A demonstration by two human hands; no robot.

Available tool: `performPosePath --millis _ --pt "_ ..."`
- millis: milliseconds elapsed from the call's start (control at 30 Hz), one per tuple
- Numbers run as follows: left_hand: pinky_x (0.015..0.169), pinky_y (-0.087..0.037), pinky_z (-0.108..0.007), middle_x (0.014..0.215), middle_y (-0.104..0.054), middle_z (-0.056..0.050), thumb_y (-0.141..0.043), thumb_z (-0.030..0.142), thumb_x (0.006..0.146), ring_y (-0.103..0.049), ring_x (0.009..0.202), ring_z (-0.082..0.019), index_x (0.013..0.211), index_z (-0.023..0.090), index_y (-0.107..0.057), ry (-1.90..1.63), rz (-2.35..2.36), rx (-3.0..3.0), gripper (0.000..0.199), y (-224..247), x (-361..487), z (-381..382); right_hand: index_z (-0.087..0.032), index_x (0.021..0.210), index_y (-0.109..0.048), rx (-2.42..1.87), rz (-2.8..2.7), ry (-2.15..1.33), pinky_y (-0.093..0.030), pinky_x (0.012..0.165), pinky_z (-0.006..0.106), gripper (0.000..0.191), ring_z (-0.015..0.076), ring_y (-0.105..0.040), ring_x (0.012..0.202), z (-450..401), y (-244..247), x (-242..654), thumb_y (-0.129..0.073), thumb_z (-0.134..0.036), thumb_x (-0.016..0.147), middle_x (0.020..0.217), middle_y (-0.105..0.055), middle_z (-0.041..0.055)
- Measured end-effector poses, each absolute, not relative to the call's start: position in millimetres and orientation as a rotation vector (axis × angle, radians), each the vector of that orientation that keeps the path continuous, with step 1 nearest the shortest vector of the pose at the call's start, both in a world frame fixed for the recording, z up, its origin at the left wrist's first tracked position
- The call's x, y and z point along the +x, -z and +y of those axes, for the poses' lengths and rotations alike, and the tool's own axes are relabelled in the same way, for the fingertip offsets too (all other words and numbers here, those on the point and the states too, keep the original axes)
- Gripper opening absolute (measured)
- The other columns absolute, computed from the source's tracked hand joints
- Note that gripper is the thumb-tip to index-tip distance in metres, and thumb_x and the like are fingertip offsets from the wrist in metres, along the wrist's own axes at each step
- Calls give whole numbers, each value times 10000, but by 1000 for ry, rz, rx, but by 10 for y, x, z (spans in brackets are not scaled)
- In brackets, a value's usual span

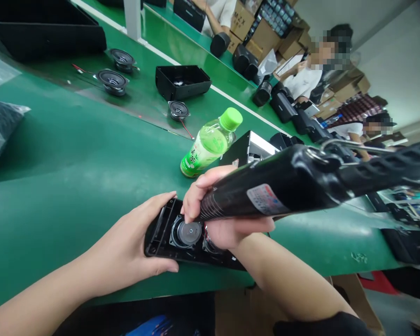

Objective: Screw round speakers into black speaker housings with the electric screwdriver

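Note:
My left hand (140, 238) grips the left end of a black speaker housing (157, 238), fingers along the far edge and thumb on the near edge. Inside the housing sits a round speaker driver (189, 233), magnet side up; a second one beside it is partly covered by my right hand (224, 224). That hand is wrapped around a black electric screwdriver (245, 193), which slants down over the housing from the upper right, a cord at its top end. Its tip is hidden behind my fingers. A green-capped tea bottle (210, 142) stands just beyond.
Loose speaker drivers (112, 81) and an open black box (184, 83) lie across the green table (73, 154). Plastic-wrapped parts (3, 123) are at left. Across the table, people (303, 79) sit among black speakers and cardboard boxes (266, 37).

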State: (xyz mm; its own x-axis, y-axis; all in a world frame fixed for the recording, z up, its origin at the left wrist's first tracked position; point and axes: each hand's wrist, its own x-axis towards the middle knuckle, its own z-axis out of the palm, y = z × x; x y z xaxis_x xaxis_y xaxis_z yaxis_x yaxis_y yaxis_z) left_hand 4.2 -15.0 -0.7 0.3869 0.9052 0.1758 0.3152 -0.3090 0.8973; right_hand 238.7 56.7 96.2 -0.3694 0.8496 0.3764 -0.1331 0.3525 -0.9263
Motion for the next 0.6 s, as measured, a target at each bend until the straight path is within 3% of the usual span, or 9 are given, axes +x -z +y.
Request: performPosePath --millis 133,233,367,433,533,600 --pt "1391 -702 -616 1898 -727 -107 -961 936 999 -793 1665 -476 1960 474 -515 -937 1089 1778 1155 -26 82 -169 -299 1277 -797 -577 -1380 -1309 -766 771 443 846 217 -766 630 506 -1012 2418 -846 -1085 967 795 -780 -26" --pt "1444 -658 -645 1930 -701 -95 -900 954 1042 -759 1711 -482 1966 472 -509 -914 1105 1764 1114 -76 115 -200 -327 1346 -794 -539 -1379 -1452 -806 1014 520 795 219 -813 726 489 -1060 2472 -889 -1025 979 869 -812 -38" --pt "1523 -553 -745 2021 -614 -93 -832 956 1092 -672 1807 -510 2006 465 -449 -909 1138 1766 1106 -127 145 -227 -340 1327 -807 -441 -1456 -1523 -723 1302 601 710 208 -836 795 579 -991 2517 -891 -977 1023 894 -826 -57" --pt "1541 -523 -764 2033 -601 -102 -846 958 1076 -633 1841 -525 2018 463 -435 -904 1156 1753 1141 -115 135 -224 -334 1226 -822 -326 -1471 -1490 -744 1250 537 607 188 -835 770 632 -892 2499 -993 -876 1015 883 -836 -66" --pt "1531 -539 -754 2034 -601 -102 -934 868 1048 -638 1836 -532 2028 469 -420 -854 1177 1772 1176 -20 66 -202 -324 1116 -817 -265 -1429 -1504 -779 1011 427 481 183 -854 804 632 -823 2440 -1106 -685 983 931 -864 -49" --pt "1493 -597 -713 2050 -584 -95 -961 804 1037 -648 1831 -525 2042 484 -374 -796 1171 1827 1208 86 -4 -191 -323 1182 -835 -391 -1333 -1515 -783 921 415 546 193 -859 812 577 -936 2421 -1096 -755 974 942 -870 -38"
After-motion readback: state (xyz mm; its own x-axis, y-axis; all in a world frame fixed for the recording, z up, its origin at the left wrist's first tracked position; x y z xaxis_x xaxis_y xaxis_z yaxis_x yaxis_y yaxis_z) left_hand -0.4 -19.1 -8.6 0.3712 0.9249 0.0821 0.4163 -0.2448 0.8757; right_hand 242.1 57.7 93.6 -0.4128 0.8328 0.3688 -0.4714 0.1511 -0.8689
